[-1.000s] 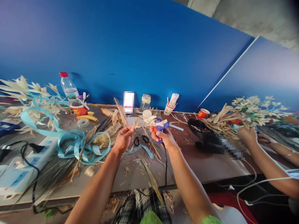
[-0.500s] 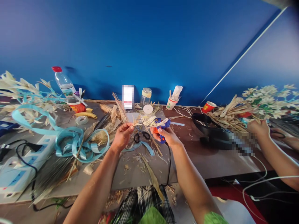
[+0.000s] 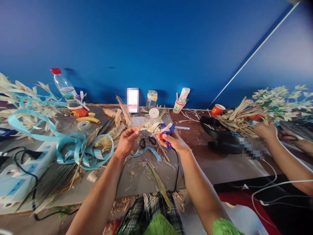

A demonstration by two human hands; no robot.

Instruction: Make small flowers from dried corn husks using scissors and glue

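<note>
My left hand (image 3: 127, 139) pinches the end of a pale dried husk strip (image 3: 141, 128) between thumb and fingertips. Wrapped around a blue glue gun (image 3: 171, 128) is my right hand (image 3: 179, 142); a translucent glue stick (image 3: 183, 128) sticks out of its back. More pale husk pieces (image 3: 156, 125) lie across the gun's front, and whether they touch the nozzle I cannot tell. Below, between the hands, black-handled scissors (image 3: 152, 140) rest on the table, with a loose bit of light blue ribbon (image 3: 154, 153) beside them.
A tangle of light blue ribbon (image 3: 70, 150) and a white power strip (image 3: 29, 176) lie left. Along the wall stand a bottle (image 3: 62, 85), a glass jar (image 3: 151, 99) and a paper cup (image 3: 179, 106). At right, another person's hand (image 3: 265, 132) is near dried stalks (image 3: 241, 120).
The view has shifted slightly. My left hand still pinches the husk strip and my right hand still grips the glue gun, both barely moved.
</note>
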